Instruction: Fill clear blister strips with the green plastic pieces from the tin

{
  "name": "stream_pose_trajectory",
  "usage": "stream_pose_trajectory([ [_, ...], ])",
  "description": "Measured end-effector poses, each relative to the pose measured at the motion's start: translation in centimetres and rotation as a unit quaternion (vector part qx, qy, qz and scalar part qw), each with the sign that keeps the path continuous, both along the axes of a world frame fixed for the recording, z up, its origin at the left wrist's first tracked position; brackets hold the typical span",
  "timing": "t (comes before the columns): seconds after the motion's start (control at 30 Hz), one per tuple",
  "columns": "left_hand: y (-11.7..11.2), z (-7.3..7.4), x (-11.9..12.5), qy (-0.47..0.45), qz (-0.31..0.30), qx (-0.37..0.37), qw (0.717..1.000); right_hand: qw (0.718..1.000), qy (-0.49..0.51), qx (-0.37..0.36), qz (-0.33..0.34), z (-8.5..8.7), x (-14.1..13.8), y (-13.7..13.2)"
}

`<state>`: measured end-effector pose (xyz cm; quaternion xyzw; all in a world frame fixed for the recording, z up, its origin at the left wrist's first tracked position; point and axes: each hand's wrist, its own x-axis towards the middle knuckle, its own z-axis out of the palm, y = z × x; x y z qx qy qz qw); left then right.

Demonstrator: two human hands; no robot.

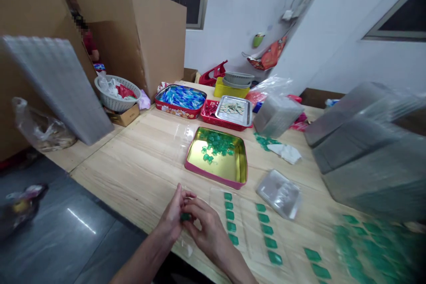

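Observation:
Close together over the table's near edge, my left hand [173, 215] and my right hand [205, 222] meet at the fingers. A small dark-green translucent piece [185, 216] shows between them, pinched by my right thumb and fingers. My left hand curls beside it; what lies inside its fingers is hidden. To the right of my hands lie clear plastic strips, one with a column of green pieces [230, 215], another with a similar column [267, 230]. Beyond my hands stands a pink-rimmed tin tray [216, 176], gold inside, with loose green pieces [218, 143] heaped toward its far side.
Blurred filled packs [372, 244] lie at right, below stacked clear plastic trays [362, 155]. A small clear tray stack [279, 193] sits nearer. Behind are a tin of blue pieces [181, 97], a metal tray [234, 113], a basket [118, 97] and large cartons [159, 31].

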<state>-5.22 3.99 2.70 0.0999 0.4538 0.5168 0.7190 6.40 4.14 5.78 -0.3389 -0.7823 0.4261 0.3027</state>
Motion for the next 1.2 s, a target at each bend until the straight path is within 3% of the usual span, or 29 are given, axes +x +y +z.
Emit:
stream_pose_trajectory([
  [0.13, -0.5, -0.3, -0.3, -0.025, 0.01, 0.011, 1.0, 0.991, 0.058, -0.111, -0.04, -2.0, 0.7, 0.8],
  [0.27, -1.1, 0.0, -0.3, -0.005, 0.012, 0.056, 0.998, 0.936, 0.196, -0.282, -0.078, -4.3, 1.7, 1.8],
  [0.37, -1.5, 0.4, -0.1, 0.06, 0.0, 0.114, 0.992, 0.922, 0.223, -0.302, -0.089, -4.9, 2.1, 2.0],
  [0.47, -1.5, 0.4, -0.1, 0.118, -0.008, 0.14, 0.983, 0.951, 0.182, -0.24, -0.07, -4.0, 2.3, 2.0],
  [0.57, -1.4, 0.2, -0.3, 0.163, -0.026, 0.135, 0.977, 0.987, 0.092, -0.121, -0.054, -2.6, 2.5, 2.0],
  [0.63, -1.2, 0.2, -0.5, 0.181, -0.044, 0.127, 0.974, 0.996, 0.045, -0.065, -0.05, -1.9, 2.6, 2.2],
  [0.73, -1.1, 0.1, -0.8, 0.183, -0.062, 0.11, 0.975, 0.998, 0.009, -0.032, -0.044, -1.9, 2.8, 2.5],
  [0.9, -0.8, -0.8, -0.7, 0.181, -0.061, 0.102, 0.976, 0.997, -0.047, -0.005, -0.059, -3.6, 2.7, 2.4],
  [1.07, -0.6, -2.2, -0.3, 0.245, -0.037, 0.08, 0.966, 0.988, -0.096, 0.097, -0.077, -4.7, 2.0, 1.9],
  [1.2, -0.4, -2.2, -0.2, 0.198, 0.005, 0.071, 0.978, 0.978, -0.09, 0.171, -0.078, -4.8, 1.4, 1.6],
])
